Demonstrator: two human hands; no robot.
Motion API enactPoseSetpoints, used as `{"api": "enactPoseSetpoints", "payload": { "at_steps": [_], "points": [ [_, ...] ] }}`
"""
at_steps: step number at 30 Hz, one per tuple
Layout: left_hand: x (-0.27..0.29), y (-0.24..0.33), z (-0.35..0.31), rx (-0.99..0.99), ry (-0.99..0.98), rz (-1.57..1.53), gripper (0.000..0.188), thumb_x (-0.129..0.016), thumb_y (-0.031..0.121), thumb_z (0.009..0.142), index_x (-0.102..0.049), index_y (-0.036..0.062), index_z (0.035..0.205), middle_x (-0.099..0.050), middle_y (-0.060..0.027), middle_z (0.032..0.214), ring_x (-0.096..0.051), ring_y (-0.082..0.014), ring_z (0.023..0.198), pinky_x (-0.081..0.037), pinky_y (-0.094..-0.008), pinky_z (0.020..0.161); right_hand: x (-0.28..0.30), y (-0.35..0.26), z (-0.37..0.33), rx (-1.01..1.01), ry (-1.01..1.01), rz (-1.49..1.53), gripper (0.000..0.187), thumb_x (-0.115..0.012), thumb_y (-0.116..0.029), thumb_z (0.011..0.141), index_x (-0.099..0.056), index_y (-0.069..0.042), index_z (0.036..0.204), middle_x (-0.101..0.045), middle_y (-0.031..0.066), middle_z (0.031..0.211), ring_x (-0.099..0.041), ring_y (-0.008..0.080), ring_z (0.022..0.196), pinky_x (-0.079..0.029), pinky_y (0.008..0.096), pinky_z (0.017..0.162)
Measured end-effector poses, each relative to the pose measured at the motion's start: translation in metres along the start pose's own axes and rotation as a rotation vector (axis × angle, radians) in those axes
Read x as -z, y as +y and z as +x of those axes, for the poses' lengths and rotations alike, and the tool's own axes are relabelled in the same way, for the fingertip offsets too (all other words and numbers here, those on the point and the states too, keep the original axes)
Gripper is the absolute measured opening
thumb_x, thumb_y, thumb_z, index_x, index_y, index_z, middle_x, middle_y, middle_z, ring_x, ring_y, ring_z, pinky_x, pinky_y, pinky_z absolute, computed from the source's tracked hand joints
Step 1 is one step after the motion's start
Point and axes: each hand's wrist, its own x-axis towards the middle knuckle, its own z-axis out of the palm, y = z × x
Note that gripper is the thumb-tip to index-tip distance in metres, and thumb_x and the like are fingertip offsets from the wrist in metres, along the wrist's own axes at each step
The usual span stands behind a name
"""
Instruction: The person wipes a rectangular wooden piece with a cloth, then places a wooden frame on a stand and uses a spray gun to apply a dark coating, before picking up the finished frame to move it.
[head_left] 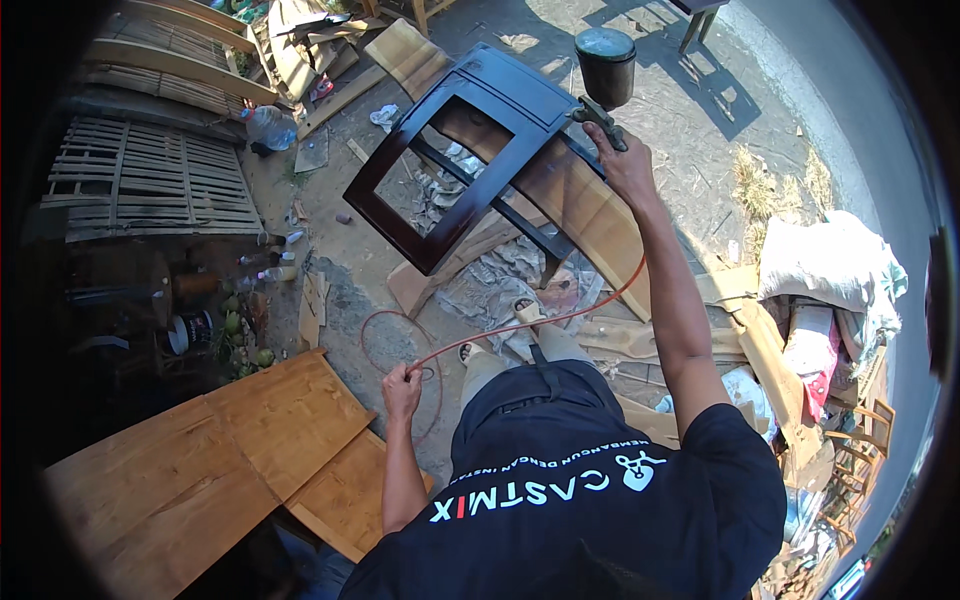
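Note:
Out at arm's length, my right hand (623, 160) is wrapped round the handle of a spray gun (597, 112), which carries a dark round paint cup (606, 72) on top. The gun is close to the right edge of a dark brown, glossy wooden frame (490, 205) with a square opening. Beneath that frame are a wooden plank (585, 215) and dark legs of a stand. A thin red air hose (530, 325) runs from the gun in a curve to my left hand (402, 388), which is closed round it near my left leg.
Light brown wooden panels (215, 460) lie at the lower left. Slatted bamboo pieces (130, 175) and a clear plastic bottle (268, 128) are at the left. Crumpled sheeting (490, 290) covers ground by my feet. White sacks (825, 265) and scrap wood stand at the right, beside a road.

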Motion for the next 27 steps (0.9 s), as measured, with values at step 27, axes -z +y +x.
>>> {"api": "enactPoseSetpoints", "payload": {
  "at_steps": [27],
  "points": [
    [-0.106, -0.256, -0.137, 0.684, 0.138, -0.214, 0.017, -0.072, 0.015, 0.085, -0.074, 0.0057, 0.099, -0.071, -0.0191, 0.1, -0.066, -0.0417, 0.1, -0.052, -0.0493, 0.091, -0.261, -0.147, -0.191, 0.189, -0.634, 0.413, 0.046, -0.063, -0.044, 0.103, -0.074, -0.001, 0.09, -0.059, 0.0024, 0.067, -0.052, 0.0123, 0.063, -0.043, 0.0341, 0.059]
  ]
}}
